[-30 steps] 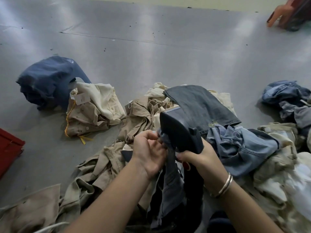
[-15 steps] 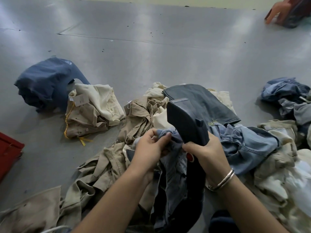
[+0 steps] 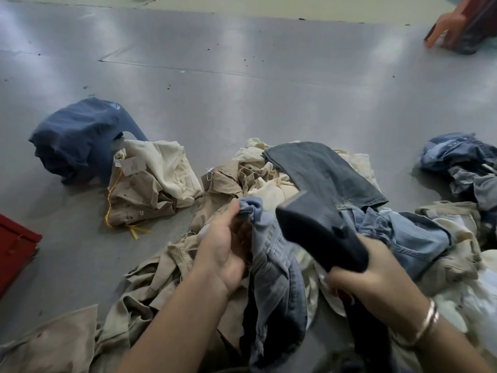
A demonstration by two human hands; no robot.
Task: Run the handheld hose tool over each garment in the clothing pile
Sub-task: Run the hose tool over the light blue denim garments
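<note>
left grip (image 3: 223,254) — clamped on denim garment (image 3: 274,286) | right grip (image 3: 376,281) — clamped on hose tool (image 3: 320,232)

Two bare forearms, no sleeves in view; the right hand (image 3: 376,281) wears thin metal bangles (image 3: 427,323) at the wrist, seemingly two. The left hand (image 3: 223,254) is unadorned.

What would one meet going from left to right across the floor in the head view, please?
Red crate → navy garment → tagged cream-and-tan bundle → left hand → handheld tool → right hand → blue denim heap.
</note>
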